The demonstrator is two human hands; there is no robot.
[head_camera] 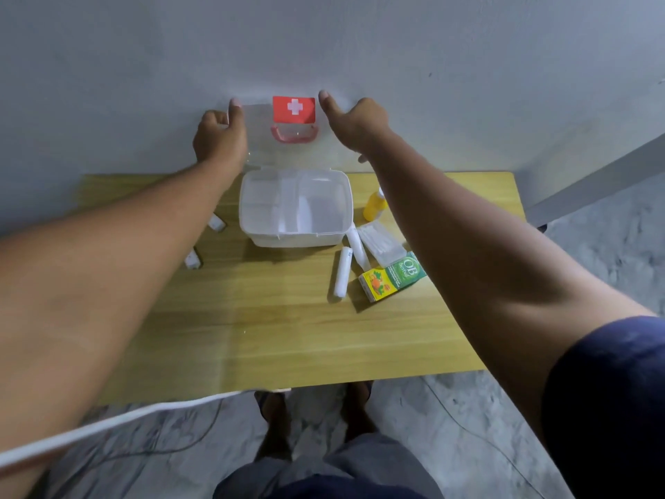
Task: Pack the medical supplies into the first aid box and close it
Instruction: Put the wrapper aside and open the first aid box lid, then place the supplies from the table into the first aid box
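A white translucent first aid box (252,225) stands open at the back of the wooden table (273,325). Its clear lid (259,145), with a red cross label and pink handle, stands upright against the wall. My left hand (219,135) grips the lid's left edge, thumb up. My right hand (354,126) grips its right edge. An inner tray shows inside the box. To the right lie two white bandage rolls (342,277), a clear flat case (381,244), a green and yellow medicine carton (394,279) and a yellow bottle (374,205).
Two small white items (192,261) lie on the table left of the box, partly hidden by my left forearm. A grey wall stands right behind the table. A white cable (108,426) crosses below the table's front edge, above my feet.
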